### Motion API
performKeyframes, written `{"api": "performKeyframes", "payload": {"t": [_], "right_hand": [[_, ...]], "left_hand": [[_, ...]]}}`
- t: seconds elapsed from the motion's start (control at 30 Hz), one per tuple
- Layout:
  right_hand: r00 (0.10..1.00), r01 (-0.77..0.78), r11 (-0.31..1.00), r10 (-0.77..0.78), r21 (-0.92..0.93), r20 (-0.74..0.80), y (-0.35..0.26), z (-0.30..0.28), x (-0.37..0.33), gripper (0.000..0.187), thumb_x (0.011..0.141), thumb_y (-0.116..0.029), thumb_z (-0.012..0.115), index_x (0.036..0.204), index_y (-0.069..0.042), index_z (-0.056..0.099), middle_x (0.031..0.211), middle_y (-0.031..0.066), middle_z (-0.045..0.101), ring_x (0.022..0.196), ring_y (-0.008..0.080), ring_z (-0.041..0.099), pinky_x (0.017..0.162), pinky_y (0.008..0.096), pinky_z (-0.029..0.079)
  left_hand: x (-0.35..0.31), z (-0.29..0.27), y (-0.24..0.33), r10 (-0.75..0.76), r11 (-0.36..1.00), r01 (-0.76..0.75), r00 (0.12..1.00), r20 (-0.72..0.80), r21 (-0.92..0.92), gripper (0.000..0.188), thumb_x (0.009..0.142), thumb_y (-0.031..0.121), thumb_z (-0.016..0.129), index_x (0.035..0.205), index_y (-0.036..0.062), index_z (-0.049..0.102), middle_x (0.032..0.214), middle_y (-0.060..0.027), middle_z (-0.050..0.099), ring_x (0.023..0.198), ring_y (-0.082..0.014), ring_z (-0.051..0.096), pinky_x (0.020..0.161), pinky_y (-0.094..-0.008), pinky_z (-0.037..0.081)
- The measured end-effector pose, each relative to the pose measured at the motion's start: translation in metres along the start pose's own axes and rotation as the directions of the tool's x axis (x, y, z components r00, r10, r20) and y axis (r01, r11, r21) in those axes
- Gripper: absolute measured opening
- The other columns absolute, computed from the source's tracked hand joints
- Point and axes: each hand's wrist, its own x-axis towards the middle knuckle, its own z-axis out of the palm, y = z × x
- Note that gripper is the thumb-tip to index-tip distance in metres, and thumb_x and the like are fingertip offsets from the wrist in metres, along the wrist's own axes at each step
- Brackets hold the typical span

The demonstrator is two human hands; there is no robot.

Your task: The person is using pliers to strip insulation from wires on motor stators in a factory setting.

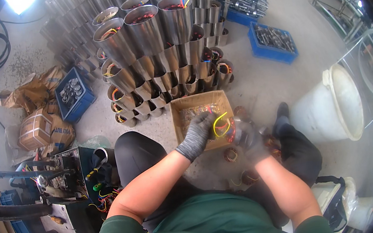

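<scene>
My left hand (pixel 200 130), in a grey knitted glove, is closed beside a loop of yellow wire (pixel 220 125) over the cardboard box; what its fingers pinch is hidden. My right hand (pixel 250 142), also gloved and smeared by motion, is wrapped round a motor stator, whose red-laced winding (pixel 231 131) faces the left hand. Yellow and red leads come out of that winding. Below, the open cardboard box (pixel 184 138) has small loose bits on its bottom. A ring-shaped wound part (pixel 230 155) lies on the floor between my legs.
Stacked steel cylinders (pixel 143 28) with wired windings rise ahead. Blue crates (pixel 277 55) of metal parts stand at the far right, another blue crate (pixel 82 106) at the left. A white bucket (pixel 322 110) is at my right, a machine bench (pixel 68 221) at my left.
</scene>
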Motion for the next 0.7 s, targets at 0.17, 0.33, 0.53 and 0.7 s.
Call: {"api": "performKeyframes", "payload": {"t": [0.17,0.33,0.53,0.7], "right_hand": [[0.992,-0.097,0.992,0.103,0.079,-0.075,-0.003,0.009,-0.002,0.043,0.081,-0.021,0.060,0.116,0.003,0.056,0.106,0.0127,0.064,0.093,0.0235,0.066,0.082,0.0347,0.055],[0.996,-0.084,0.970,0.088,0.229,-0.006,-0.011,0.024,-0.007,0.038,0.083,-0.019,0.058,0.116,0.000,0.056,0.103,0.0120,0.064,0.090,0.0245,0.065,0.080,0.0355,0.054],[0.992,-0.112,0.988,0.117,0.106,-0.047,-0.004,0.014,-0.006,0.038,0.087,-0.021,0.053,0.114,0.006,0.057,0.106,0.0144,0.066,0.093,0.0233,0.067,0.083,0.0336,0.055],[0.968,-0.208,0.978,0.210,0.027,-0.137,0.019,-0.011,0.004,0.029,0.087,-0.017,0.061,0.113,-0.004,0.057,0.089,0.0077,0.064,0.071,0.0184,0.063,0.061,0.0327,0.054]], "left_hand": [[-0.004,-0.001,0.001,-0.009,0.995,0.009,1.000,-0.001,0.098,0.022,0.096,0.031,0.060,0.103,0.0109,0.064,0.080,0.0036,0.063,0.063,-0.0063,0.056,0.053,-0.0208,0.043],[-0.010,0.002,0.008,-0.140,0.988,0.146,0.984,0.111,-0.049,0.024,0.094,0.033,0.061,0.103,0.0112,0.063,0.078,0.0040,0.061,0.059,-0.0056,0.053,0.054,-0.0198,0.042],[-0.011,0.002,0.011,-0.092,0.958,0.149,0.969,0.228,-0.244,0.026,0.093,0.034,0.062,0.102,0.0101,0.062,0.082,0.0030,0.058,0.060,-0.0060,0.046,0.052,-0.0200,0.036],[-0.010,-0.003,0.004,-0.058,0.991,0.077,0.984,0.168,-0.110,0.022,0.095,0.030,0.059,0.099,0.0079,0.062,0.075,0.0022,0.058,0.057,-0.0060,0.045,0.052,-0.0194,0.036]]}}
